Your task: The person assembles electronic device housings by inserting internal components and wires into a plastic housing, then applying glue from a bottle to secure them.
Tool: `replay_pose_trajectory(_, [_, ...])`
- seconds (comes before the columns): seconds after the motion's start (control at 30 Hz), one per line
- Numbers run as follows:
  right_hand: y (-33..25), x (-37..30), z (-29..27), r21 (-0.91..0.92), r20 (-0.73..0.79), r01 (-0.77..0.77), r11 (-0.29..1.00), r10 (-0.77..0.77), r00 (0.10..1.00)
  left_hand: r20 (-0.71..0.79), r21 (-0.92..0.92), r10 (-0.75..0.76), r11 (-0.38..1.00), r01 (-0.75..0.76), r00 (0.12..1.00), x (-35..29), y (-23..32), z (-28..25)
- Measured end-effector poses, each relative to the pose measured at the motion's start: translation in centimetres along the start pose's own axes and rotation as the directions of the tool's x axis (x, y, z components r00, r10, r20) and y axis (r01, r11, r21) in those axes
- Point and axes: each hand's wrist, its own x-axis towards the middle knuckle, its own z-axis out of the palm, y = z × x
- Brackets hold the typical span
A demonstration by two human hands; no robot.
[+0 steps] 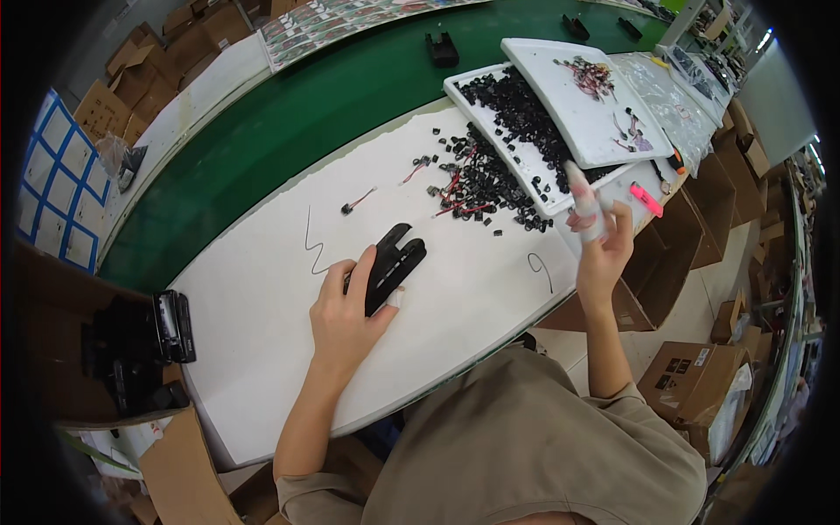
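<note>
My left hand (pixel 343 313) is closed around a black plastic housing (pixel 391 267), long and slotted at its far end, tilted over the white work surface. White wrapping shows by the thumb. To the right, my right hand (pixel 604 245) is raised near the corner of a white foam tray (pixel 544 206). One of its fingers, wrapped in white, points up; motion blur smears the fingertips, and I cannot tell if anything is between them. Small black parts (pixel 490 179) lie heaped beyond the housing, some with red wires. A single wired part (pixel 346 209) lies apart from the heap.
A second foam tray (pixel 569 122) holding wired parts overlaps the first. A pink cutter (pixel 647 199) lies at the right edge. Behind runs a green belt (pixel 350 101) carrying a black housing (pixel 442 50). A cardboard box (pixel 52 289) with black housings stands left; open cartons (pixel 669 262) stand right.
</note>
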Motion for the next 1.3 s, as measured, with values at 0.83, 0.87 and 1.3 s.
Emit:
replay_pose_trajectory(0.83, [1.0,-3.4,7.6,-0.102,0.458,-0.042,0.994,0.084,0.885,0.025,0.004,0.087,0.996,-0.087,0.996,0.0,0.1,0.0])
replay_pose_trajectory(0.87, [1.0,-3.4,7.8,-0.071,0.452,-0.059,0.996,0.085,0.888,0.011,0.009,0.094,0.995,-0.094,0.995,-0.1,0.1,0.1])
replay_pose_trajectory(1.3, [0.9,-3.3,7.7,-0.123,0.458,-0.099,0.987,0.145,0.877,-0.013,0.031,0.113,0.993,-0.113,0.993,0.0,0.0,0.2])
